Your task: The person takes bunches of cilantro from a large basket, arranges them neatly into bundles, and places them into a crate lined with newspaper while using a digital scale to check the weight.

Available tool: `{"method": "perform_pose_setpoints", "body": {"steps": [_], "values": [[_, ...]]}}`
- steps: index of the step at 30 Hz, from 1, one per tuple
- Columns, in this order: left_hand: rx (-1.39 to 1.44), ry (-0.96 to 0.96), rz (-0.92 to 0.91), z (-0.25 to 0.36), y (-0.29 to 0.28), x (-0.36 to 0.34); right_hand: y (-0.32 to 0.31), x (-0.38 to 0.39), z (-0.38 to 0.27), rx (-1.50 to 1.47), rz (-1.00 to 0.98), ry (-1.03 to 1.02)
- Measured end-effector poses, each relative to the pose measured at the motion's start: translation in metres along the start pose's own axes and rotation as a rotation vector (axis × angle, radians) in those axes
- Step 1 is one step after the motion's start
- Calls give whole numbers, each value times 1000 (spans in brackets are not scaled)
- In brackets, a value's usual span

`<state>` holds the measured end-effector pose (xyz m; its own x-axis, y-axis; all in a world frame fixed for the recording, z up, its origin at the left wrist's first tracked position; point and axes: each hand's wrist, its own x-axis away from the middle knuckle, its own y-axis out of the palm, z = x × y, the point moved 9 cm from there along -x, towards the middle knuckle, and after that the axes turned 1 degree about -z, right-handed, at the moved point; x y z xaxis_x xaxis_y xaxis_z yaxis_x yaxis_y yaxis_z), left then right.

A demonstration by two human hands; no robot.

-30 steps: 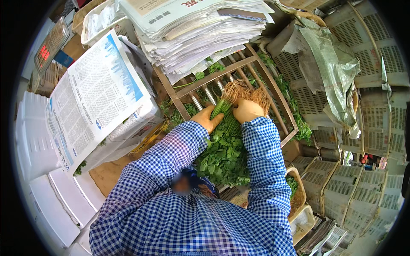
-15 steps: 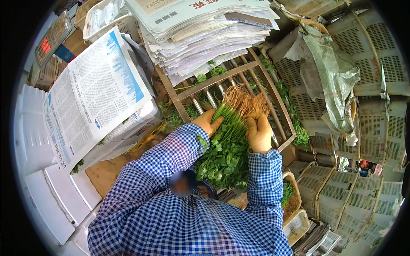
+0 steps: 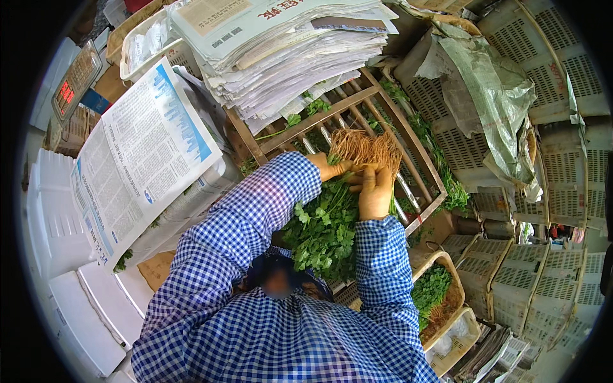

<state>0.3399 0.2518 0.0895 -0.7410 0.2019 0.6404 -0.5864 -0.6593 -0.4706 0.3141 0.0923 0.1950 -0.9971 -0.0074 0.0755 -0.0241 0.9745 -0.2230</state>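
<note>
Left hand [image 3: 327,167] and right hand [image 3: 375,193] are pinching the herb bunch [image 3: 329,217] under its roots [image 3: 364,147] — likely keeping them even — roots pointing to one o'clock, leaves [image 3: 322,236] trailing toward seven, slatted rack [image 3: 348,105] lying beneath, newspaper stack [image 3: 297,64] sitting at eleven.

Worn here is a loose garment of blue-and-white checked cloth [image 3: 274,345], creased across its front, with small squares repeating along the long, full left sleeve [image 3: 223,220] and the matching right sleeve [image 3: 384,271]. Both sleeves reach the wrists, leaving the left hand [image 3: 327,167] and right hand [image 3: 375,195] bare.
</note>
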Motion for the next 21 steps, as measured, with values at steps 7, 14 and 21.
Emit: {"method": "perform_pose_setpoints", "body": {"steps": [7, 14, 21], "values": [[-23, 1, -21, 32, -6, 26, -13, 7, 9, -330, 49, 142], [-127, -88, -1, 29, -8, 35, -5, 44, -22, -656, -196, 415], [-52, -141, -1, 22, -7, 41, -204, 50, -77, -762, 192, 30]]}}
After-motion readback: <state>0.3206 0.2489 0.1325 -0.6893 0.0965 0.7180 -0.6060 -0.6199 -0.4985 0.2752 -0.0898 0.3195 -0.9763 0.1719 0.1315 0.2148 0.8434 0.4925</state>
